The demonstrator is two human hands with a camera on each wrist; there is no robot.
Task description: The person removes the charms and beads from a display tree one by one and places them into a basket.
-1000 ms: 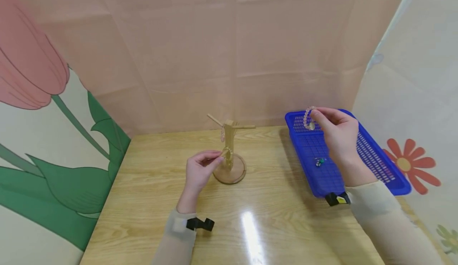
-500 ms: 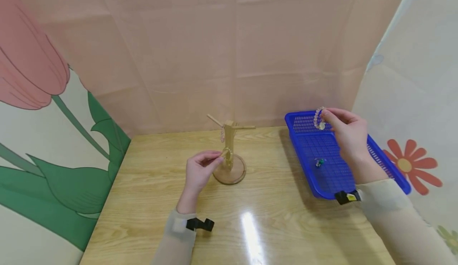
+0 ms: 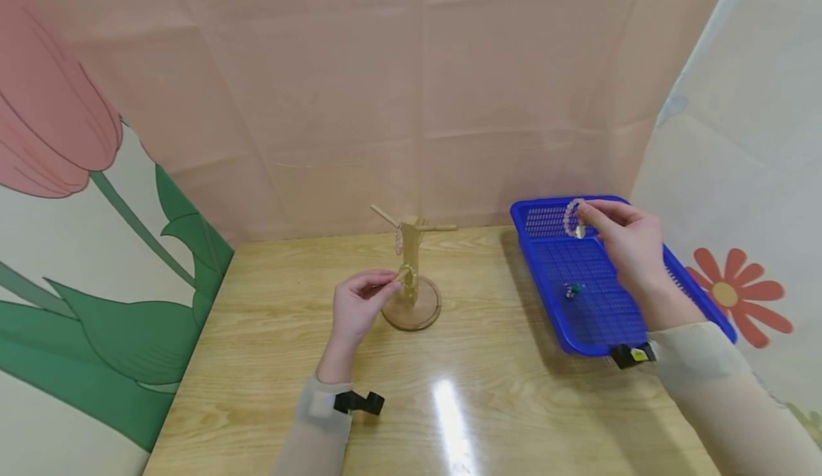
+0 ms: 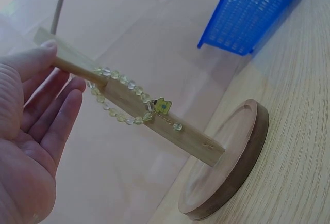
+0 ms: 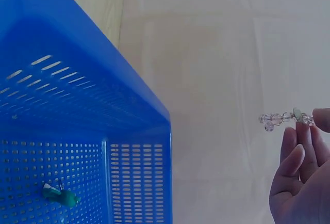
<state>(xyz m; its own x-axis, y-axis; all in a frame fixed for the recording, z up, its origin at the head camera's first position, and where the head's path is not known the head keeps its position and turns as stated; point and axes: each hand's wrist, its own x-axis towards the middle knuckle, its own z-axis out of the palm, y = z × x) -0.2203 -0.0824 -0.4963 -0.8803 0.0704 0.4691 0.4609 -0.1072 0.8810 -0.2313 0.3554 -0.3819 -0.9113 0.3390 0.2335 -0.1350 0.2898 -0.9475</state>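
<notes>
My left hand pinches the front peg of a wooden bracelet stand between thumb and fingers. On that peg hangs a bracelet of pale yellow and clear beads, with a yellow charm dangling from it. A pink bracelet hangs from the stand's back left peg. Over the far part of the blue basket, my right hand holds up a clear pinkish beaded bracelet by thumb and fingertips. Its loop hangs down to the left of the fingers, with a pale round charm at its lower end.
The blue plastic basket stands on the right of the wooden table. Inside it lies a small green and white item. A pink backdrop rises behind the table, and flower-printed sheets flank both sides.
My right hand has moved right and slightly lower in the head view, carrying the pinkish bracelet, whose loop has turned a little. My left hand has stayed on the peg.
</notes>
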